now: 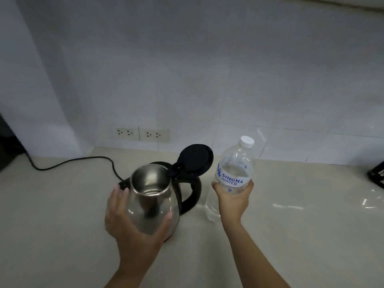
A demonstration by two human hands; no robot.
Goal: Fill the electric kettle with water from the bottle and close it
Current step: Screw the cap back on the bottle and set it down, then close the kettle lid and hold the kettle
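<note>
A steel electric kettle stands on the beige counter, its black lid flipped up and open, its black handle to the right. My left hand cups the kettle's near side with fingers spread. Right of the kettle, my right hand grips a clear water bottle around its middle. The bottle is upright and its white cap is on.
The kettle's black cord runs left across the counter. Two wall sockets sit low on the white tiled wall behind. A dark object stands at the right edge, another dark shape at the far left.
</note>
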